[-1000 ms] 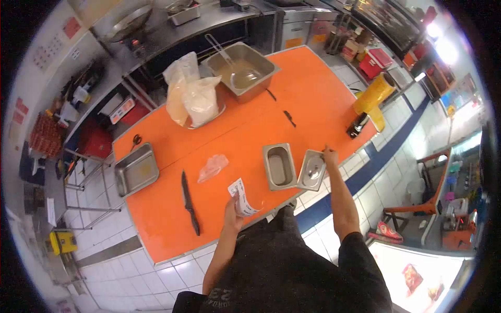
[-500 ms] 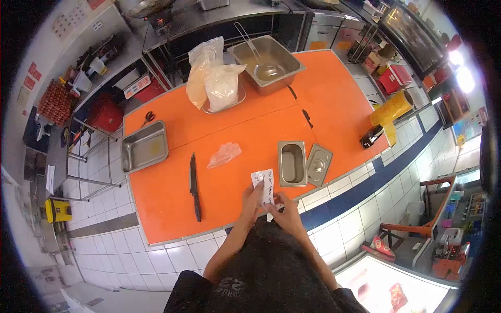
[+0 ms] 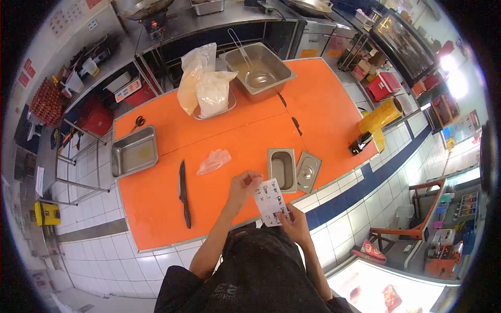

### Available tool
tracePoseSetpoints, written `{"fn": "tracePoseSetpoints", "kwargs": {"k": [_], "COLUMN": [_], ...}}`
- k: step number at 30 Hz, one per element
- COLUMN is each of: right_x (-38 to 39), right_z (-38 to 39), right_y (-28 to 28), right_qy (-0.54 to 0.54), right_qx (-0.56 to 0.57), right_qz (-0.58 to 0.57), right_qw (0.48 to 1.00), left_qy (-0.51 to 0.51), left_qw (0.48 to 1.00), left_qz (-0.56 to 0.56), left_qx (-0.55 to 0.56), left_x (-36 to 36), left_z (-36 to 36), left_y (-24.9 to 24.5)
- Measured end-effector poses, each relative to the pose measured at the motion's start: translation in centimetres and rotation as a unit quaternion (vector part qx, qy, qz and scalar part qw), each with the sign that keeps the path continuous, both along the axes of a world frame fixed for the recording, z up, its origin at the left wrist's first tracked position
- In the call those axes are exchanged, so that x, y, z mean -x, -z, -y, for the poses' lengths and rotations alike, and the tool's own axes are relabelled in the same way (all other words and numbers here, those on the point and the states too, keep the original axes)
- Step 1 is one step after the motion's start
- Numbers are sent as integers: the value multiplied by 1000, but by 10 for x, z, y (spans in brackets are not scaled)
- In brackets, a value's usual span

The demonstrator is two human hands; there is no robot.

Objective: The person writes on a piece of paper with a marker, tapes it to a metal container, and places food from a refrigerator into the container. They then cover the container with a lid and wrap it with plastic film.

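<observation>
A white paper slip with handwriting (image 3: 270,203) is held up in front of me, its written side facing me. My right hand (image 3: 295,225) grips its lower right edge between thumb and fingers. At the slip's upper left corner is my left hand (image 3: 244,188), fingers pinched together; what sits between the fingertips is too small to make out. Just beyond the slip stands a small deep steel pan (image 3: 282,169), with its knobbed steel lid (image 3: 309,172) alongside. A crumpled clear plastic bag (image 3: 214,161) and a black-handled knife (image 3: 185,198) lie to the left.
On the orange table (image 3: 235,138) are a shallow steel tray (image 3: 134,154), scissors (image 3: 138,122), bags of pale powder (image 3: 214,94), a large steel pan (image 3: 279,83) holding a strainer (image 3: 257,78), and a yellow roll (image 3: 381,115). A lit display case (image 3: 373,284) stands behind at right.
My left hand has moved up and left, to the slip's upper corner. The slip is tilted and shows more of its writing. My right hand still holds it. The view has shifted slightly.
</observation>
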State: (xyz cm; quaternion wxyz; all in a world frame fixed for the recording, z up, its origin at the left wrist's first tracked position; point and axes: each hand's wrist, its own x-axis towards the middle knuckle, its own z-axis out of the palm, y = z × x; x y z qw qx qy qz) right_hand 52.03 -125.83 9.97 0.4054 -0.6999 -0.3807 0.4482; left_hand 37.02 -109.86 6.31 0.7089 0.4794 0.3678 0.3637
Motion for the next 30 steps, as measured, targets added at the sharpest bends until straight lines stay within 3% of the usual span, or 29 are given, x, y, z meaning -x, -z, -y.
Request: {"fn": "tracePoseSetpoints", "kwargs": {"k": [2, 4, 8, 10, 12, 14, 16, 17, 19, 23, 26, 30], "right_x": [5, 13, 30, 31, 34, 43, 44, 47, 45, 40, 43, 43], "right_z": [-1, -1, -12, -14, -19, -29, -33, -33, -35, -38, -45, -53], "right_y": [4, 27, 71, 91, 105, 94, 104, 115, 135, 147, 146, 146], "right_qy": [6, -9, -2, 0, 19, 38, 50, 79, 77, 140, 176, 184], "right_qx": [34, -36, 21, 37, 59, 53, 41, 37, 56, 57, 17, 24], "right_qz": [-52, -154, -254, -230, -32, 12, 114, 102, 68, -56, -21, 23], "right_qw": [998, 987, 967, 972, 998, 998, 991, 991, 993, 987, 984, 982], "left_qy": [20, -1, -16, 15, 30, 37, 60, 45, 51, 44, 14, -7], "left_qw": [999, 998, 997, 994, 994, 994, 997, 997, 998, 999, 1000, 997], "left_qz": [-12, -50, -31, -50, -60, -69, -5, -3, -24, 22, -2, 66], "left_qx": [28, 48, 66, 94, 81, 75, 55, 66, -26, 12, 0, 43], "left_x": [2, 3, 11, 16, 21, 26, 19, 15, 1, -30, -42, -62], "left_z": [-6, -9, -29, -41, -56, -65, -73, -75, -83, -94, -98, -96], "left_y": [0, 0, 48, 68, 92, 127, 162, 168, 178, 183, 180, 187]}}
